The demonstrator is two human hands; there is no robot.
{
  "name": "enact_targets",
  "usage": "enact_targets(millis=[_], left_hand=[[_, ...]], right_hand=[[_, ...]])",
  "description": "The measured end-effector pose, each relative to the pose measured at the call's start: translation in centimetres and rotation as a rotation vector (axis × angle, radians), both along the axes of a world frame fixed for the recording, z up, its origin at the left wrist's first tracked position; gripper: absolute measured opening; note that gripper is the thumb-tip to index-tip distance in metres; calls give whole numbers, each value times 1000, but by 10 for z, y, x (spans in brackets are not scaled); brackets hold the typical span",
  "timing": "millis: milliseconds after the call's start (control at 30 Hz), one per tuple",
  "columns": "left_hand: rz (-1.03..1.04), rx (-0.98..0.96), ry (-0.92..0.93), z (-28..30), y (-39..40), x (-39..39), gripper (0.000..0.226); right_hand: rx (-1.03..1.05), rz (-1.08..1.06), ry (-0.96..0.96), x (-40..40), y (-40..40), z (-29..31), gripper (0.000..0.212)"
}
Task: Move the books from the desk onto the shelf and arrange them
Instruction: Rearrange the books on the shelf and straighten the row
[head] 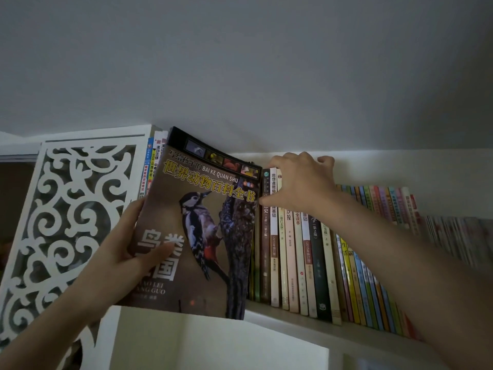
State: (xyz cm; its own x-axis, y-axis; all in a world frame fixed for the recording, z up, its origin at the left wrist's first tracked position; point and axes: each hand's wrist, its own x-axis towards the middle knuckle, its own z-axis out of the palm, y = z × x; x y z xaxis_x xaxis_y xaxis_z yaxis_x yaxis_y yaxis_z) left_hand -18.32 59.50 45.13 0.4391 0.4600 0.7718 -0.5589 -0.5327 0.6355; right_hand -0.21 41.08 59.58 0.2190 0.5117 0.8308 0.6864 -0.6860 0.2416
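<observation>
Grey-white wall (240, 62) fills the upper half, plain, dim light, darker twd top right. At left, a white carved panel (66, 209) w/ cut-out scroll pattern stands upright; dark space shows thru the openings. Panel has a plain white frame along its top and right edge. Left of it, a brownish dark recess (13, 196), contents too dim to tell. Bottom centre, a flat white board (213, 345), upright, top edge slanting down twd the right, w/ a vertical right edge. Right of that board, lower right corner, a darker gap (373, 363), blurred, can't tell what's inside.
</observation>
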Motion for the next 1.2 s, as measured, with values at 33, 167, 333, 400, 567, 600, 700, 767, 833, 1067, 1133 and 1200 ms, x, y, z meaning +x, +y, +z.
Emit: enact_targets(millis=[33, 167, 333, 400, 567, 600, 700, 767, 833, 1067, 1133, 1200], left_hand=[[-12, 1, 14, 3, 0, 0, 63], [-60, -23, 50, 13, 0, -8, 72], [-121, -97, 83, 13, 3, -10, 101], [-130, -119, 81, 10, 3, -9, 103], [-107, -139, 105, 7, -1, -7, 76], [-110, -140, 115, 8, -2, -7, 72], [-145, -144, 154, 11, -3, -5, 80], [-153, -149, 185, 12, -1, -5, 88], [-123, -148, 188, 13, 0, -7, 81], [47, -53, 150, 22, 1, -18, 59], [76, -22, 161, 24, 2, -20, 58], [98, 4, 167, 26, 0, -21, 57]], right_hand=[[2, 5, 1, 0, 0, 0, 74], [10, 12, 2, 0, 1, -1, 74], [24, 38, -34, 2, 1, -5, 75], [20, 33, -46, 3, 1, -6, 76], [29, 31, -25, 3, 1, -6, 77], [31, 29, -21, 2, 1, -6, 77], [32, 25, -8, -1, 0, -6, 70], [34, 22, -12, -1, 1, -7, 70], [38, 16, -22, -1, 3, -8, 72], [61, -25, -49, 0, 8, -8, 78], [65, -33, -55, 0, 8, -9, 79], [74, -39, -77, 1, 8, -10, 81]])
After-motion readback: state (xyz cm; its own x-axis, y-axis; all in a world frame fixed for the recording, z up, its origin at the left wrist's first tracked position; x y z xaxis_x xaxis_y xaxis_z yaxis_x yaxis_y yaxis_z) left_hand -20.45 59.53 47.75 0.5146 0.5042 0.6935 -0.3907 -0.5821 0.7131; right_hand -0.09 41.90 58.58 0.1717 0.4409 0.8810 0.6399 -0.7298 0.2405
